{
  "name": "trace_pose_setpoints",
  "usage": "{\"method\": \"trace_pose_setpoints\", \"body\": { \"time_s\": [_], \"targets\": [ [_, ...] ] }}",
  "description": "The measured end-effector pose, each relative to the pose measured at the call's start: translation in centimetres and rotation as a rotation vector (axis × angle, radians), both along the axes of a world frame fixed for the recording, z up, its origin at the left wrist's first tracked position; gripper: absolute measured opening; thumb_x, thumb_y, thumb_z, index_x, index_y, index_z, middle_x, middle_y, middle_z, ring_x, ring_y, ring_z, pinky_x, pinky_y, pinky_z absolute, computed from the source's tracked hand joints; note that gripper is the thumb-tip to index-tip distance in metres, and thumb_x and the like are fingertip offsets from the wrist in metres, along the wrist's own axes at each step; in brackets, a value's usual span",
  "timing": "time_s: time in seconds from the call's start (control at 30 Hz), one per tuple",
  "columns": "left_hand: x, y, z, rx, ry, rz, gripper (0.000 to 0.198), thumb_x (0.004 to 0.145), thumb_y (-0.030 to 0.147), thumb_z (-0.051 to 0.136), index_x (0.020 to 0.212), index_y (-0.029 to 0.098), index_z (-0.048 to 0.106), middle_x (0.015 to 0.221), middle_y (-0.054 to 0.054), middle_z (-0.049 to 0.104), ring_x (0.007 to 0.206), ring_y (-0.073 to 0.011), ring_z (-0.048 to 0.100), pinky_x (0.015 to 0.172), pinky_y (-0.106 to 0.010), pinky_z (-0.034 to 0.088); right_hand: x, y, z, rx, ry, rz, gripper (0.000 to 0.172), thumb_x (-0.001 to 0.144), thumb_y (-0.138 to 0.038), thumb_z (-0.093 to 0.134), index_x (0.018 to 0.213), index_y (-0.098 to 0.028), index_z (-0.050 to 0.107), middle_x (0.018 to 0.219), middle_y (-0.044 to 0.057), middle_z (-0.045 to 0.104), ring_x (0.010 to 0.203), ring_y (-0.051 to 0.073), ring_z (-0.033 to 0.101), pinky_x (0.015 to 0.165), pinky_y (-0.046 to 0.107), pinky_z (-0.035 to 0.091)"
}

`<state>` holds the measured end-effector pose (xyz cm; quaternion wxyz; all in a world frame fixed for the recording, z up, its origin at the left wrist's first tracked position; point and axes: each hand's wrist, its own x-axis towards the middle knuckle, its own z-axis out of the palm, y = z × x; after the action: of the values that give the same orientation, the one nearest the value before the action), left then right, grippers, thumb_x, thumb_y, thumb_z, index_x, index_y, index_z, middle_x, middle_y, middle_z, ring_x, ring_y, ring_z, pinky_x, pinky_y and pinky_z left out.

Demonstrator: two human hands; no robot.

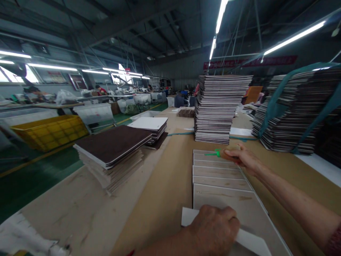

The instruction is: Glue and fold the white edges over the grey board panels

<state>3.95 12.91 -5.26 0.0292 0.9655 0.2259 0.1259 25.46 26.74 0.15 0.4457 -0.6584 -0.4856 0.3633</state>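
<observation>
My right hand is closed around a squeeze bottle with a green nozzle, which points left over the far end of a row of overlapping panels. These grey-beige panels lie stepped on the table, and darker wet-looking smears show on several of them. My left hand is nearer to me, its fingers curled on a white strip. The strip sticks out on both sides of that hand and lies across the nearest panel. My left fingertips are hidden behind the knuckles.
A tall stack of panels rises beyond the row. To the right stands another stack with teal strapping. On the left are a dark-topped stack and a smaller white-topped one. A yellow bin stands off the table.
</observation>
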Motion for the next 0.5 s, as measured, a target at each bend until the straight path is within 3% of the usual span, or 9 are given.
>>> {"method": "trace_pose_setpoints", "body": {
  "time_s": [0.23,0.5],
  "targets": [
    [-0.1,0.1,-0.5,0.047,-0.022,-0.003,0.011,0.087,0.027,0.055,0.093,0.019,0.051,0.099,0.003,0.064,0.064,-0.0171,0.064,0.039,-0.034,0.042,-3.2,2.7,-0.8,0.001,-0.017,0.015,0.036,0.061,-0.040,0.073,0.084,-0.024,0.052,0.069,-0.002,0.060,0.057,0.014,0.053,0.043,0.023,0.036],
    [0.0,0.2,-0.7,0.083,-0.035,-0.007,0.012,0.086,0.028,0.057,0.090,0.019,0.051,0.093,0.003,0.062,0.060,-0.0163,0.062,0.037,-0.034,0.038,-3.4,3.7,-1.7,-0.015,-0.136,0.042,0.033,0.062,-0.038,0.074,0.083,-0.023,0.053,0.067,-0.003,0.060,0.053,0.013,0.052,0.041,0.023,0.035]
  ]
}}
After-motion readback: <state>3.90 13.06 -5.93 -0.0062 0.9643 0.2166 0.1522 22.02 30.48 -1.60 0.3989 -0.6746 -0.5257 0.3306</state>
